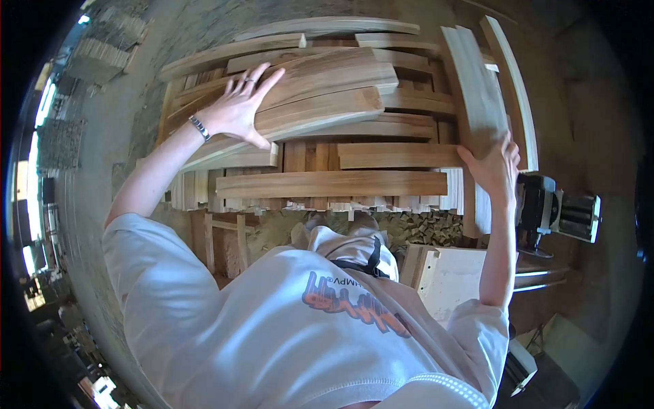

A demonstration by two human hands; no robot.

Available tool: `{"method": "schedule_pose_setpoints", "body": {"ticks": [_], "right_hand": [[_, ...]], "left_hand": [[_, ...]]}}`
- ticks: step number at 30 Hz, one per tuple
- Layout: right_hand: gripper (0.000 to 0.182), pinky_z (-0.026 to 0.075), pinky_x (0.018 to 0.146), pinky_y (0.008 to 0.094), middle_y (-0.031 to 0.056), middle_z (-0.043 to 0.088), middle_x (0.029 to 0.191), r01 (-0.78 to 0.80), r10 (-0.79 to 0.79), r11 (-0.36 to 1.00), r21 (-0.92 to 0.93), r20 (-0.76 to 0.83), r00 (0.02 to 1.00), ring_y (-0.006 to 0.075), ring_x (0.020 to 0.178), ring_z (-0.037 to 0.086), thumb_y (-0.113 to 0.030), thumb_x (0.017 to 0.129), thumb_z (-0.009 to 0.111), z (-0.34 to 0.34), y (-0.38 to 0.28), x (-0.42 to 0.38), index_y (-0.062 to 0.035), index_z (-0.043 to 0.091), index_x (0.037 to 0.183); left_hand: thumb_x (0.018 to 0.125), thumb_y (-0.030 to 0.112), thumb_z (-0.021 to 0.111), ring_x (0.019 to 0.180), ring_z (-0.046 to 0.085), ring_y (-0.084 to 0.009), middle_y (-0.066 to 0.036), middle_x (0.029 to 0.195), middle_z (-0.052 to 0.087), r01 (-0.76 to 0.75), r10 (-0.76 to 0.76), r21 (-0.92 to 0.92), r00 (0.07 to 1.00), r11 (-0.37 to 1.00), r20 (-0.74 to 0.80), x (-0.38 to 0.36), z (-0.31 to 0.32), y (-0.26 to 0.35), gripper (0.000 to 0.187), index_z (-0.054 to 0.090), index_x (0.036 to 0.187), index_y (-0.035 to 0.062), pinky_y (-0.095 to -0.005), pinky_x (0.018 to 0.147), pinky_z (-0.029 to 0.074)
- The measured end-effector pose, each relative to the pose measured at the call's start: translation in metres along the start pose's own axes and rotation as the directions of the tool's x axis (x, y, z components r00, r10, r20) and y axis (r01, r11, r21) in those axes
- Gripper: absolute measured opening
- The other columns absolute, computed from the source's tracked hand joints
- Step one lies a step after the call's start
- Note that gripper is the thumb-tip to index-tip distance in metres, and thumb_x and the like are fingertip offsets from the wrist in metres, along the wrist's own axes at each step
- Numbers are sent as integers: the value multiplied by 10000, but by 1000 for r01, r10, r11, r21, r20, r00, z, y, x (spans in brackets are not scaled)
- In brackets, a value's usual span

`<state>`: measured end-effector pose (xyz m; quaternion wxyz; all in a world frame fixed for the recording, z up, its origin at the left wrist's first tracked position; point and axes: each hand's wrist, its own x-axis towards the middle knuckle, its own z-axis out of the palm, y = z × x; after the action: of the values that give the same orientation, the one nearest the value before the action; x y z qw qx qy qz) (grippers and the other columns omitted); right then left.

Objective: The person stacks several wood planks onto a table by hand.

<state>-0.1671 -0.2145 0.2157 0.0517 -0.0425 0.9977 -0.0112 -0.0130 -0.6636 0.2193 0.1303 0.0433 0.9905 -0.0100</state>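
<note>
My left hand lies with fingers spread on a group of brown wooden planks, its thumb pointing toward the lower right. Just below it, a lighter-edged plank runs at a slant. At the right, my right hand spans a long pale plank, with the thumb at the left edge and the fingers curled at the right edge. The undersides of both hands are hidden. More planks lie crosswise beneath, among them a long one along the near side of the stack.
Another long plank stands to the right of the pale one. A black and silver machine part is beside my right forearm. Wood offcuts and a pale panel lie below the stack. Stacked timber stands at the far left.
</note>
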Motion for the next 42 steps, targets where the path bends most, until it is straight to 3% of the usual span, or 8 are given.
{"method": "schedule_pose_setpoints", "body": {"ticks": [6, 10, 14, 22, 30, 35, 40, 42], "right_hand": [[1097, 379, 1050, 479, 267, 433, 1321, 84, -80, 982, 171, -31, 996, 397, 1270, 407, -526, 617, 807, 11, -13, 42, 27, 305, 1421], [1057, 389, 1043, 444, 273, 452, 1296, 39, -9, 922, 385, -80, 997, 391, 1242, 439, -499, 588, 807, -2, 10, -40, 38, 370, 1387], [1096, 389, 1014, 412, 231, 476, 1230, 190, -80, 763, 617, -203, 976, 362, 1170, 474, -422, 569, 814, 0, 51, -168, 51, 321, 1427], [1052, 363, 1021, 411, 154, 478, 1208, -216, 284, 887, 409, -114, 952, 336, 1149, 452, -288, 553, 819, 35, 127, -354, -23, 331, 1446], [1013, 349, 1055, 415, 169, 457, 1294, -384, 416, 830, 403, 9, 909, 342, 1200, 424, -252, 551, 821, 171, 255, -423, -32, 367, 1430], [865, 350, 1070, 449, 209, 522, 1276, -379, 428, 820, 430, -20, 903, 368, 1245, 447, -293, 532, 846, 268, 287, -436, -36, 515, 1289], [797, 360, 1063, 462, 171, 564, 1243, -516, 536, 695, 501, 117, 836, 332, 1208, 508, -272, 561, 848, 263, 259, -436, -116, 542, 1279], [700, 372, 1016, 458, 100, 585, 1159, -436, 573, 809, 395, -361, 736, 297, 1174, 509, -297, 624, 834, 258, 244, -453, -150, 557, 1250]], "left_hand": [[458, 345, 875, 1409, 128, -496, -302, 1517, 121, 92, -86, -138, 995, 986, 51, 6, -10, 8, 1352, 43, 1519, 243, -684, 1116, 131], [452, 379, 853, 1429, 194, -386, -273, 1510, 219, -127, 174, -548, 984, 827, 35, 2, -21, -12, 1326, 106, 1509, 92, -442, 1182, 185], [426, 516, 771, 1389, 296, -347, -232, 1483, 280, -161, 346, -785, 936, 598, 71, -22, -45, -2, 1364, 98, 1519, 53, -414, 1157, 235], [393, 468, 846, 1318, 357, -340, -208, 1422, 309, -496, 709, -691, 704, 526, 35, -36, -102, 130, 1408, 97, 1496, 15, -431, 1105, 280], [369, 535, 861, 1345, 340, -287, -159, 1440, 323, -716, 945, -631, 314, 299, 91, -8, -122, 395, 1406, 178, 1489, 29, -387, 1120, 253], [477, 523, 772, 1251, 405, -400, -240, 1313, 425, -905, 990, -423, -10, 49, 137, 6, -75, 593, 1173, 286, 1438, 55, -489, 1059, 312], [414, 501, 803, 1299, 335, -452, -311, 1364, 375, -999, 940, -43, -36, -23, 339, 16, 34, 739, 1245, 248, 1476, 160, -588, 1016, 301], [405, 464, 806, 1301, 325, -461, -328, 1362, 365, -997, 940, 13, -63, -71, 334, 26, 78, 780, 1243, 249, 1479, 181, -611, 1003, 292]]}}
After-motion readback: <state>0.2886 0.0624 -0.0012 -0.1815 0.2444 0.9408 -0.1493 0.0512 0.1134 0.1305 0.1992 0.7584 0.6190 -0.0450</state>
